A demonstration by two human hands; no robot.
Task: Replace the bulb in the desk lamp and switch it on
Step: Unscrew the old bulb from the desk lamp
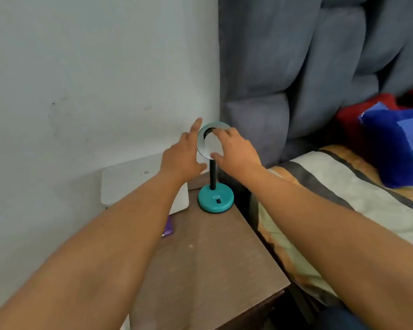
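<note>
A teal desk lamp stands at the back of a wooden nightstand (212, 258), with a round base (210, 204), a black rocker switch (218, 201) and a black stem (212, 172). Its shade (215, 125) faces me and shows a white inside. A white bulb (212, 145) sits in the shade. My right hand (239, 153) reaches in from the right, its fingers and thumb curled around the bulb. My left hand (181, 158) is spread flat against the shade's left rim with the fingers apart.
A white flat box (129, 184) leans against the wall left of the lamp, with a purple card (168, 228) below it. To the right is a bed (343, 186) with a blue pillow (396, 144) and a grey padded headboard (296, 67).
</note>
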